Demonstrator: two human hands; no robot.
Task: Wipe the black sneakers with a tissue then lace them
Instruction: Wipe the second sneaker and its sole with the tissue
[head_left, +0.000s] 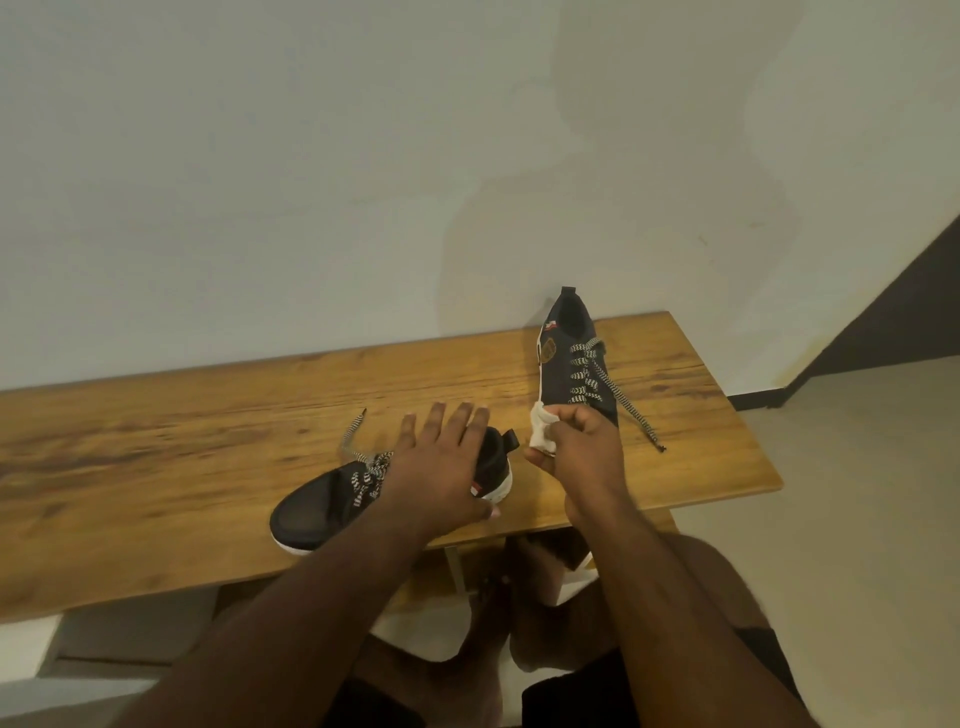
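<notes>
Two black sneakers with white soles and checkered laces are on a wooden table (156, 467). The near sneaker (322, 512) lies by the front edge, toe to the left. My left hand (441, 462) rests over its heel and collar, fingers spread, thumb on the sole's side. The far sneaker (574, 364) stands at the back right, heel toward the wall, one lace end trailing right. My right hand (582, 441) pinches a crumpled white tissue (540, 431) just in front of the far sneaker's toe.
A pale wall rises right behind the table. The table's right end (769, 467) drops off to a light floor (857, 519). My bare legs (545, 623) are under the front edge, with a table leg between them.
</notes>
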